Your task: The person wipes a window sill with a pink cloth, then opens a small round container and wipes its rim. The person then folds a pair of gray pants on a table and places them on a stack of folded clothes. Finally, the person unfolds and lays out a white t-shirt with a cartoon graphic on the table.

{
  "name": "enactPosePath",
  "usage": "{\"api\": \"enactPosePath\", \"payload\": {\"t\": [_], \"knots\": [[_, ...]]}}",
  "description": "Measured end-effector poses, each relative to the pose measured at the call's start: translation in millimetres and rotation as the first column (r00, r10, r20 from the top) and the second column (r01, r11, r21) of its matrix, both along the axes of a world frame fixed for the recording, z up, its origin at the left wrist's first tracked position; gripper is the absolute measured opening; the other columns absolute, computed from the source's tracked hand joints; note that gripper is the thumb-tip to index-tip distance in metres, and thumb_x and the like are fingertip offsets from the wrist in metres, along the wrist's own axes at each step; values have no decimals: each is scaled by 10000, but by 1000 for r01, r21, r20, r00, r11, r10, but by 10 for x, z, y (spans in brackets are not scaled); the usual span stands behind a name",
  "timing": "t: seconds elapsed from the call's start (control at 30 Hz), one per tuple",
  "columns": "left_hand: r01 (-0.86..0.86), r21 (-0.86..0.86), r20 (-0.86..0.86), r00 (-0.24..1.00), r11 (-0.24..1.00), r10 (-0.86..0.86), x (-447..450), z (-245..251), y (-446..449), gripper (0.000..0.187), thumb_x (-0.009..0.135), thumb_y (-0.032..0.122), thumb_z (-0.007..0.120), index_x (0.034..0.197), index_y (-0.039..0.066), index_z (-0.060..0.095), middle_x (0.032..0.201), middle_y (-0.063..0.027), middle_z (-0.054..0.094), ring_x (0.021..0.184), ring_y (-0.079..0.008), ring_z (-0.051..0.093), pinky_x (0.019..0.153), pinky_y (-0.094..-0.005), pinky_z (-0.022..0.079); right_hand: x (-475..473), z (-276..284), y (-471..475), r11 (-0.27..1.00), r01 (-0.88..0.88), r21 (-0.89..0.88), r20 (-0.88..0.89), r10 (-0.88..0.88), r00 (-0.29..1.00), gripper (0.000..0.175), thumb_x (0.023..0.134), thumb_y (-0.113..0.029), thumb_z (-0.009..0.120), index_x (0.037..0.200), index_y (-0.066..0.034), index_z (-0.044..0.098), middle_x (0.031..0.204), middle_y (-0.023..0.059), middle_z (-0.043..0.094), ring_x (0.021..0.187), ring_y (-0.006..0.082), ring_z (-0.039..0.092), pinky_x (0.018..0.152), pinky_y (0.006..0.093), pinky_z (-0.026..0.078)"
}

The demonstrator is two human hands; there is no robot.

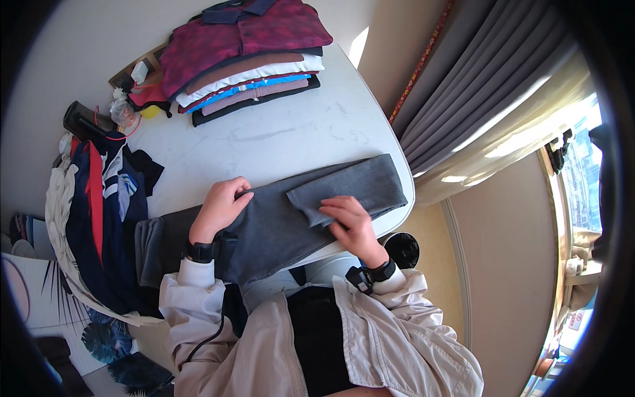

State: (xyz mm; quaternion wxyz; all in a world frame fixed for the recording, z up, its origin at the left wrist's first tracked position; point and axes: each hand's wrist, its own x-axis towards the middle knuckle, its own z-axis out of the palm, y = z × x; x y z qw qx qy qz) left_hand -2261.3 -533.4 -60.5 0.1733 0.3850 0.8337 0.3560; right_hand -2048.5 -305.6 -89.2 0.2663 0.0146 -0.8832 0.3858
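Observation:
A pair of dark grey trousers (278, 218) lies lengthwise along the near side of the white table, its waist end toward the left. At the right, one end is doubled back, and this folded flap (364, 186) lies on top with its hem facing left. My left hand (218, 206) pinches the upper edge of the cloth between thumb and fingers near the middle. Over the lower part of the flap is my right hand (352, 226), fingers and thumb apart, fingertips close to the hem. Part of the trousers' near edge hangs toward my lap.
A stack of folded clothes (253, 74), a patterned maroon shirt on top, stands at the table's (297, 144) back. Loose garments (99, 208) pile up at the left. Behind them are a black container (87, 116) and a red cord. A grey curtain (461, 84) hangs right; a bin (402, 249) stands below.

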Motion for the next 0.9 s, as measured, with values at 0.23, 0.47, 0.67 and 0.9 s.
{"api": "enactPosePath", "payload": {"t": [0.23,0.47,0.67,0.9], "knots": [[-10,42,-64,998,999,13,2,-53,-8,153,860,91,683,927,-15,597,751,-132,646,680,-241,615,645,-327,483,61,167,114,847,232,-479,-51,-291,955,120,938,-10,610,1042,40,641,968,19,626,863,98,542,769,220,427],[-33,18,-82,996,999,34,-28,-224,-16,167,849,90,687,943,-3,585,762,-124,636,674,-234,601,645,-319,473,-6,120,23,984,-90,156,118,72,990,445,654,-17,689,1099,-28,678,1244,135,608,1139,339,556,955,426,477],[20,13,-120,993,1000,-18,-14,-135,-121,197,833,75,682,983,18,567,742,-125,601,683,-261,588,634,-351,454,53,46,97,979,-102,178,155,74,985,486,650,-35,692,1135,-62,666,1281,124,582,1163,333,539,977,426,446],[0,-52,-182,983,999,-10,21,-148,90,197,850,84,664,1018,44,568,936,-165,663,898,-366,637,773,-417,506,-47,60,442,984,-92,151,150,69,986,488,641,17,638,1122,-50,677,1300,138,576,1173,351,530,1028,433,421]]}}
